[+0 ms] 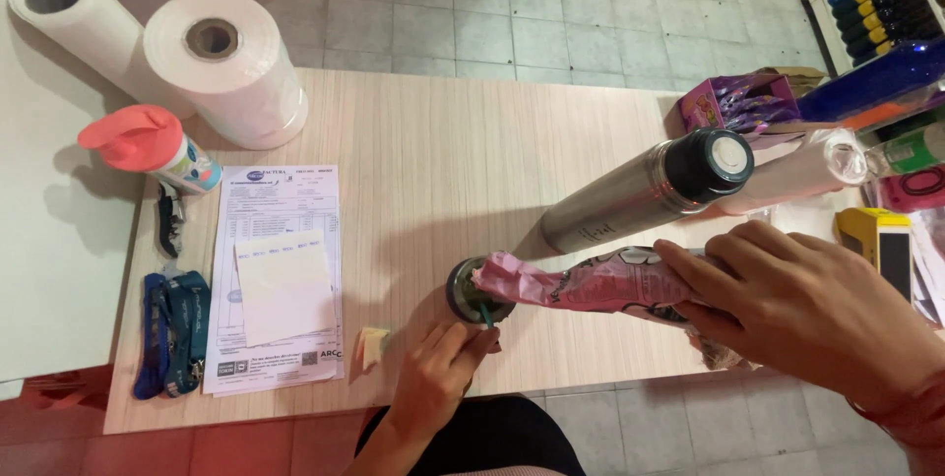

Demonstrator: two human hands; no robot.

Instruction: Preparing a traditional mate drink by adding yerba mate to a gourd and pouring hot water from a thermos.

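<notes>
Fingers of the right hand (802, 309) lie flat and closed over the far end of a long bottle wrapped in pink paper (600, 284), pinning the wrap against it where it lies on its side across the near part of the bench (433, 151). The left hand (443, 373) sits at the bottle's other end, fingertips pinched together just under the dark round cap (479, 291), where a thin green strip hangs down; whether it grips that strip or only touches it I cannot tell. Pink paper is bunched loosely around the cap end, not yet smoothed.

By the look of it the wrapping is midway: body covered, ends open. Closing the cap end seems to call for the right hand to keep the bottle from rolling while the left gathers the loose paper tight.

Just behind the wrapped one lies a bare steel flask with a black lid (650, 190), close but apart. Further left are a printed sheet (281, 230) with a pale note on it, a blue lanyard (172, 328), a small bottle with a red cap (153, 146), and two white rolls (226, 67) at the far corner. A small yellow scrap (372, 346) lies beside the left hand.
</notes>
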